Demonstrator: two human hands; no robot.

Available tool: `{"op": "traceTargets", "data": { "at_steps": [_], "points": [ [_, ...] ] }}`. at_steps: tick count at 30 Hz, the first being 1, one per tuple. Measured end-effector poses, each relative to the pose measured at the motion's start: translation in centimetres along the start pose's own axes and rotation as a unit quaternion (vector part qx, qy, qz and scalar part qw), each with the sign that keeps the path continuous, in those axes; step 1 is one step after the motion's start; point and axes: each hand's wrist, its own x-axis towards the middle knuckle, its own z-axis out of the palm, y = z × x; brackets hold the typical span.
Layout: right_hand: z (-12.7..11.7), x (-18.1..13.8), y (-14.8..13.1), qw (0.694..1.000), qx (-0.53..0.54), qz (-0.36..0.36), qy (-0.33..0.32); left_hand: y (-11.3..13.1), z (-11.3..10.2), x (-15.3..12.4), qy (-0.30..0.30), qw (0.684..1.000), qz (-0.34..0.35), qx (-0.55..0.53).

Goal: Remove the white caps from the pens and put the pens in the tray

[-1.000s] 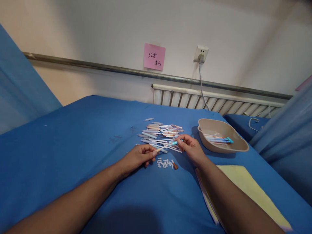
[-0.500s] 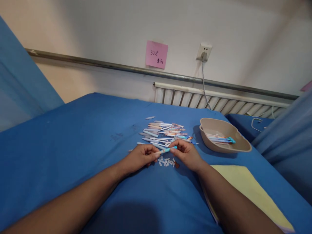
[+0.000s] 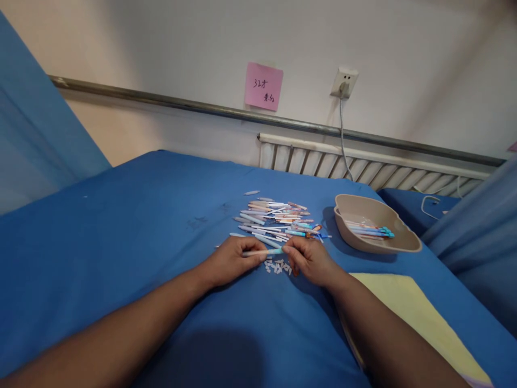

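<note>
Between my two hands lies a pen, held level, with a pale barrel and a light-blue part at its right end. My left hand is closed on the pale left part. The fingers of my right hand pinch the light-blue end. Just beyond my hands spreads a pile of pen parts: pale barrels, white refills and coloured pieces. Small white pieces lie on the blue cloth right below the held pen, and an orange-brown piece is partly hidden by my right fingers.
A beige basin with several assembled-looking pens stands to the right. Yellow paper lies under my right forearm. Behind the blue-covered bed are a radiator, a metal rail and a plugged socket.
The pen has turned from slanting to nearly level, and my right fingers have closed further over its light-blue end. The whole view has shifted slightly.
</note>
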Motion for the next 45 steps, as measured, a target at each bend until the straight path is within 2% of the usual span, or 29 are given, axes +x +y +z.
{"op": "traceTargets", "data": {
  "at_steps": [7,10,13,16,20,25,27,30,34,39,45],
  "points": [
    [0.4,-0.2,-1.0,0.996,-0.066,-0.053,0.027,-0.1,0.0,-0.1,-0.01,1.0,0.011,0.016],
    [0.6,-0.1,-1.1,0.995,-0.097,-0.035,0.001,0.0,0.2,-0.2,-0.019,1.0,0.014,0.017],
    [1.0,-0.1,-1.2,0.998,-0.059,-0.021,-0.013,-0.1,0.4,-0.2,-0.022,1.0,0.013,0.008],
    [1.4,-0.2,-1.4,0.999,-0.031,-0.034,0.017,-0.2,0.3,-0.1,0.013,0.999,-0.004,-0.033],
    [1.6,-0.4,-1.7,0.997,-0.041,-0.05,0.043,-0.5,-0.1,0.2,0.044,0.993,-0.071,-0.087],
    [1.4,-0.2,-1.5,0.995,-0.056,-0.047,0.065,-0.1,-0.2,0.2,0.086,0.971,-0.056,-0.217],
    [1.3,-0.2,-1.3,0.995,-0.055,-0.043,0.067,0.1,-0.1,0.1,0.073,0.963,-0.08,-0.245],
    [1.3,-0.1,-1.2,0.995,-0.056,-0.05,0.061,0.1,0.1,0.0,0.038,0.963,-0.116,-0.239],
    [1.2,0.0,-1.0,0.996,-0.059,-0.042,0.057,0.0,0.1,0.0,0.06,0.965,-0.078,-0.242],
    [1.1,0.0,-1.0,0.995,-0.068,-0.05,0.053,-0.1,0.1,0.1,0.023,0.968,-0.115,-0.221],
    [1.2,0.0,-1.0,0.996,-0.049,-0.05,0.064,-0.4,-0.1,0.1,0.023,0.981,-0.059,-0.181]
  ]
}}
